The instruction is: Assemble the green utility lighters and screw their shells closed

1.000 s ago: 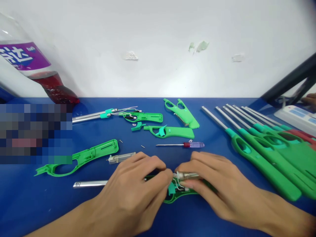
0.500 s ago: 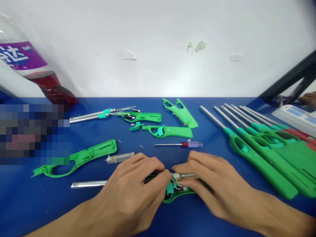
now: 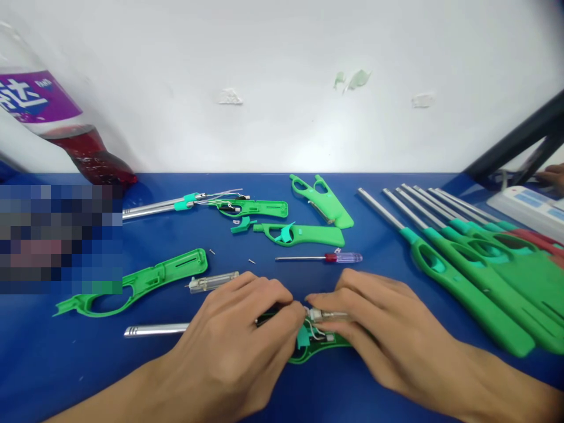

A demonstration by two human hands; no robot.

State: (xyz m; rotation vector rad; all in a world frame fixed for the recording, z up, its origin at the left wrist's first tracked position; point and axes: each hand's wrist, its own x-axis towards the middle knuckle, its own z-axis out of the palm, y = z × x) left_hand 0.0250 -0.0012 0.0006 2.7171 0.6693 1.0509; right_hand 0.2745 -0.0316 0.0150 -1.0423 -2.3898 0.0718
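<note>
An opened green lighter [image 3: 304, 354] lies on the blue table with its inside up, showing white wires and a teal trigger [image 3: 303, 335]. Its metal tube [image 3: 156, 330] sticks out to the left. My left hand [image 3: 247, 335] is closed over the front of this lighter, fingertips pinched at the wires; the exact grip is hidden. Between thumb and fingers, my right hand [image 3: 383, 329] holds a clear fuel tank [image 3: 326, 315] over the handle shell. Beyond my left hand lie another clear fuel tank [image 3: 214, 281] and an empty green shell half [image 3: 165, 274].
A screwdriver [image 3: 319, 258] and small screws [image 3: 251, 261] lie ahead. Further back are loose green shells [image 3: 324, 202] and metal tubes with wires [image 3: 154, 208]. Several assembled lighters [image 3: 467, 288] lie at right, near a white power strip [image 3: 529, 205]. A drink bottle [image 3: 44, 106] stands at left.
Both hands stay almost still at the opened lighter. The clear tank in my right hand has barely shifted.
</note>
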